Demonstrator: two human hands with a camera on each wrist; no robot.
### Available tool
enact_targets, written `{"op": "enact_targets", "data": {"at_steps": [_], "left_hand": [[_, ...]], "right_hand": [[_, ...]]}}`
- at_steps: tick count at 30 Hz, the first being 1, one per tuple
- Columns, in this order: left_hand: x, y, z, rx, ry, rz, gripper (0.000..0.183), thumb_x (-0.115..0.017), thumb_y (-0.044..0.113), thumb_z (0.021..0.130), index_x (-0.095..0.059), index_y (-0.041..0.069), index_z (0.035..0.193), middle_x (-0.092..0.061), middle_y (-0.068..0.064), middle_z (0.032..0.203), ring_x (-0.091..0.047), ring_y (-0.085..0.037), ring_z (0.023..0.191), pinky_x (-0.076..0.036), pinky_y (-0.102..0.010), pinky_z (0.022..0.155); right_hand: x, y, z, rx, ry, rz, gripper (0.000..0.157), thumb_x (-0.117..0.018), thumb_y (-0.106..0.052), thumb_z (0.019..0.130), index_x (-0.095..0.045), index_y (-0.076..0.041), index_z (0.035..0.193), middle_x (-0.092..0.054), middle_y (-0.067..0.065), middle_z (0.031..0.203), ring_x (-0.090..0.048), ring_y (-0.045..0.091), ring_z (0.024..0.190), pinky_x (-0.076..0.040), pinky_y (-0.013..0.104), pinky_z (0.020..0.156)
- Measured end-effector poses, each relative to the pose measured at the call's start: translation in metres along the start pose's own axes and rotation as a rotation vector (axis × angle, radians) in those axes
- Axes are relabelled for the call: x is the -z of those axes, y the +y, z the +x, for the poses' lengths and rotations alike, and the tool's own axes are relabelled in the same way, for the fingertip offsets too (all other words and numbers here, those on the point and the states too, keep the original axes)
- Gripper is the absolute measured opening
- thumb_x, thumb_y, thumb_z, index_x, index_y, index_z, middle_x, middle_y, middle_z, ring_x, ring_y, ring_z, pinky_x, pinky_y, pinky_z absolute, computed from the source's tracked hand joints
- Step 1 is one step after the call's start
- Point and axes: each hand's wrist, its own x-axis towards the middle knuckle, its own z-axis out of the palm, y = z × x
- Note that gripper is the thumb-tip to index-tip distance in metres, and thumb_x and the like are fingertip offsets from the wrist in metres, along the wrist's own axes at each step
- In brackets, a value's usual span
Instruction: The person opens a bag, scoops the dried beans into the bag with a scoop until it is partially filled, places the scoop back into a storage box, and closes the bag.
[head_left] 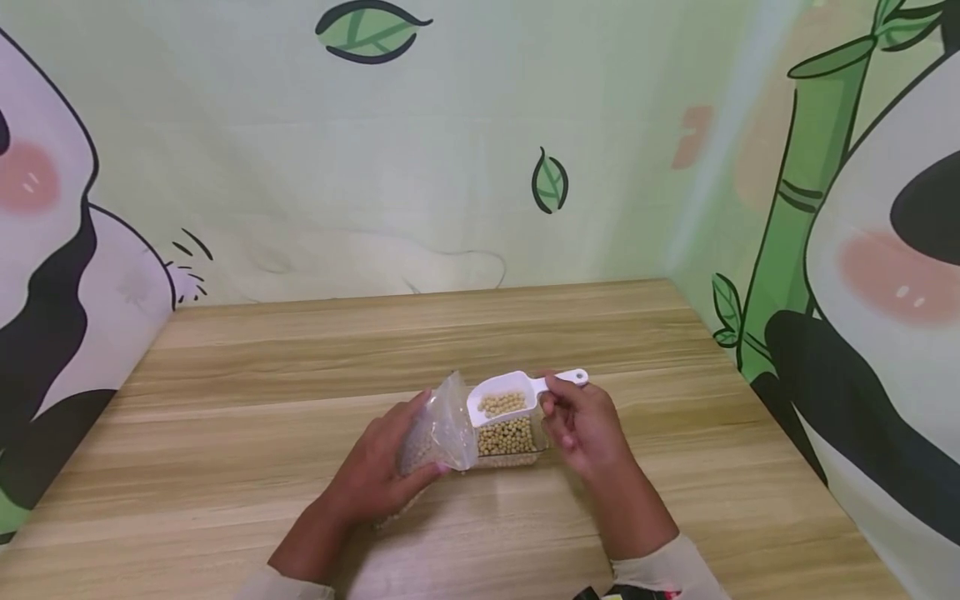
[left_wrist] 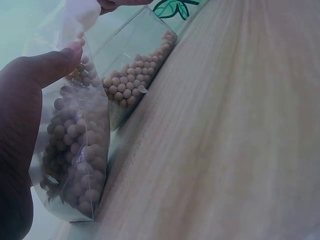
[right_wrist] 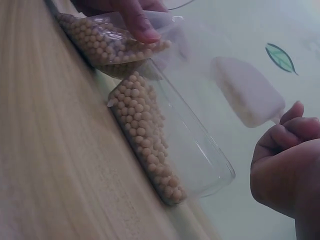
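Observation:
My right hand point(head_left: 588, 421) pinches the handle of a white scoop point(head_left: 532, 386), which carries a small heap of pale round beans point(head_left: 501, 405). The scoop is over a clear rectangular container point(right_wrist: 200, 145) partly filled with the same beans point(right_wrist: 142, 132). With thumb and fingers my left hand point(head_left: 382, 462) grips a clear plastic bag point(head_left: 442, 429) beside the container, its mouth tilted toward it. Beans fill the bag's lower part point(left_wrist: 75, 150), seen in the left wrist view. Fingers behind the bag are mostly hidden there.
The wooden table point(head_left: 247, 433) spreads around both hands. Behind it stands a pale green backdrop point(head_left: 480, 108) printed with leaves, pandas and bamboo point(head_left: 813, 158). A dark object point(head_left: 637, 592) shows at the bottom edge, near the right sleeve point(head_left: 667, 571).

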Motion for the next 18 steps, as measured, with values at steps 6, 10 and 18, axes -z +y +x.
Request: {"op": "enact_targets", "data": {"at_steps": [6, 10, 18], "left_hand": [[0.0003, 0.0006, 0.0009, -0.010, -0.001, -0.007, 0.096, -0.089, 0.035, 0.088, -0.041, 0.005, 0.166, -0.069, -0.013, 0.144, -0.068, -0.022, 0.115, -0.055, -0.049, 0.095], [0.0002, 0.0007, 0.0011, -0.012, -0.002, -0.010, 0.096, -0.088, 0.035, 0.088, -0.041, 0.005, 0.166, -0.069, -0.013, 0.144, -0.069, -0.023, 0.116, -0.055, -0.050, 0.096], [0.0007, 0.0018, 0.0007, 0.004, -0.002, -0.013, 0.096, -0.090, 0.034, 0.087, -0.043, 0.003, 0.165, -0.069, -0.014, 0.144, -0.069, -0.024, 0.115, -0.056, -0.052, 0.096]], "right_hand": [[-0.0094, 0.0050, -0.0059, 0.110, -0.024, -0.148, 0.015, -0.056, -0.002, 0.109, -0.070, -0.006, 0.107, -0.064, -0.005, 0.062, -0.041, -0.001, 0.038, -0.031, 0.015, 0.039], [-0.0108, 0.0073, -0.0081, 0.180, -0.066, -0.207, 0.016, -0.059, -0.002, 0.109, -0.073, -0.010, 0.105, -0.067, -0.006, 0.063, -0.043, -0.001, 0.039, -0.032, 0.015, 0.040], [-0.0116, 0.0072, -0.0107, 0.263, -0.078, -0.211, 0.019, -0.060, -0.002, 0.109, -0.076, -0.012, 0.104, -0.068, -0.006, 0.064, -0.046, 0.000, 0.040, -0.034, 0.015, 0.041]]}}
